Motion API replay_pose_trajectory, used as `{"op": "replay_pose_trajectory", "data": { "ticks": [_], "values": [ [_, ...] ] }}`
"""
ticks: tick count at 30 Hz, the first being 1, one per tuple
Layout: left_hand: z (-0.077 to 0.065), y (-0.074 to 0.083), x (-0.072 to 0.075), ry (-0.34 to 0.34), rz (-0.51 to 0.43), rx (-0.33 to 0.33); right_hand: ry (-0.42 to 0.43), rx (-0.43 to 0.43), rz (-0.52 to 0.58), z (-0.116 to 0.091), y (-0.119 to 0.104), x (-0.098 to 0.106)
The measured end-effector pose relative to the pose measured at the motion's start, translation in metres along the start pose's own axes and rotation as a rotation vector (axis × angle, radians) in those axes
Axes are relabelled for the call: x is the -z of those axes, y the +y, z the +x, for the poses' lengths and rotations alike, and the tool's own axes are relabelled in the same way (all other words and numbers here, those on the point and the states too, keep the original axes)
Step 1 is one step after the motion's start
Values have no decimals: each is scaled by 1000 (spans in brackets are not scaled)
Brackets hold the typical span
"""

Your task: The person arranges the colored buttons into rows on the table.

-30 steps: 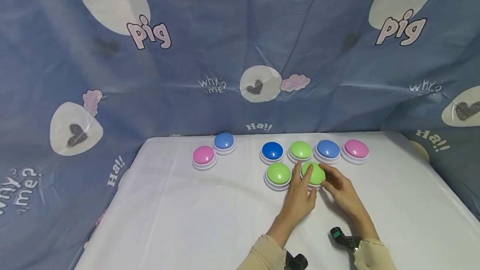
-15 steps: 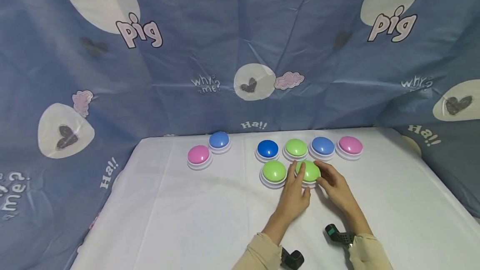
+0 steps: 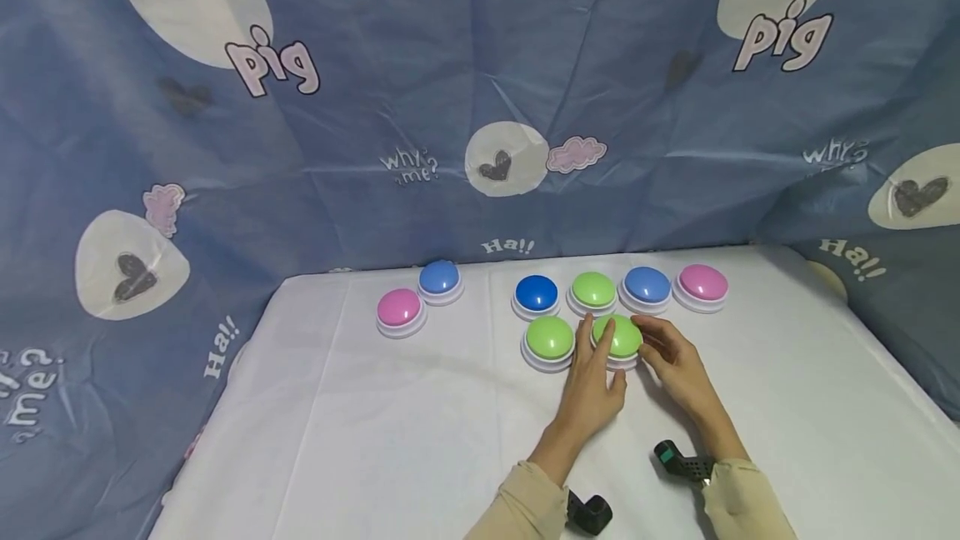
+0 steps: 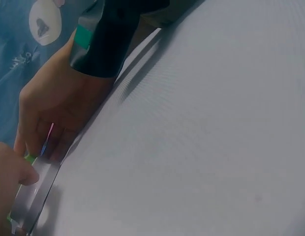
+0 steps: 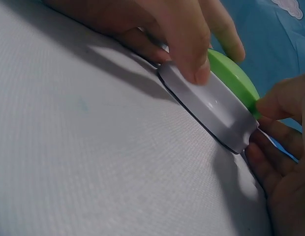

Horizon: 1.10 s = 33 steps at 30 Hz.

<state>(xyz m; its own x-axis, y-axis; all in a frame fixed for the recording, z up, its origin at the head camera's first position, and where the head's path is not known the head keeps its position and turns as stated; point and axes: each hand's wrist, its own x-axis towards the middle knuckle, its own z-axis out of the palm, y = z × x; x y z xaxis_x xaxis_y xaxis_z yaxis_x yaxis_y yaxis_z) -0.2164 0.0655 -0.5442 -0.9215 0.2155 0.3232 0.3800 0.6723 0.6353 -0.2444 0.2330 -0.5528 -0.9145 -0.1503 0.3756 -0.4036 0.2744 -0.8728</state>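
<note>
A green push button [image 3: 619, 337], with a domed top on a white round base, lies between both hands in the head view. My left hand [image 3: 588, 394] holds its left side, with the thumb on the front of the base [image 5: 206, 108] and a finger over the dome. On the right side, my right hand [image 3: 678, 369] grips the edge of the same button with curled fingers. A second green button [image 3: 550, 337] stands just left of my left hand. In the left wrist view, the button shows edge-on behind my left thumb [image 4: 27, 174].
Behind stand a dark blue button [image 3: 536, 293], a green button [image 3: 592, 290], a lighter blue button [image 3: 647, 285] and a pink button [image 3: 702, 283]. Far left are another pink button [image 3: 399, 307] and blue button [image 3: 439, 278]. A blue printed curtain [image 3: 360, 98] backs the white table [image 3: 390, 440].
The whole head view has shifted slightly. Both hands stay around the same green button, which keeps its place among the others.
</note>
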Motion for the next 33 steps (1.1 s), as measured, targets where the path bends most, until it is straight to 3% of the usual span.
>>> {"op": "replay_pose_trajectory", "data": {
  "ticks": [7,16,22,25,28,31,33],
  "values": [
    [2,-2,2,70,-31,-69,33,-17,-23,1,1,-2],
    [6,-9,17,272,-227,-244,140,-17,10,-1,-1,-5],
    [12,-26,33,388,-353,-280,256,-13,24,0,-16,-4],
    [15,-37,49,432,-415,-232,314,-20,47,1,-29,-1],
    [14,-44,78,473,-453,-166,344,-12,98,4,-36,1],
    [12,-57,109,531,-430,-129,327,38,140,10,-37,-3],
    [12,-76,124,588,-386,-126,284,89,160,13,-40,-12]
  ]
}}
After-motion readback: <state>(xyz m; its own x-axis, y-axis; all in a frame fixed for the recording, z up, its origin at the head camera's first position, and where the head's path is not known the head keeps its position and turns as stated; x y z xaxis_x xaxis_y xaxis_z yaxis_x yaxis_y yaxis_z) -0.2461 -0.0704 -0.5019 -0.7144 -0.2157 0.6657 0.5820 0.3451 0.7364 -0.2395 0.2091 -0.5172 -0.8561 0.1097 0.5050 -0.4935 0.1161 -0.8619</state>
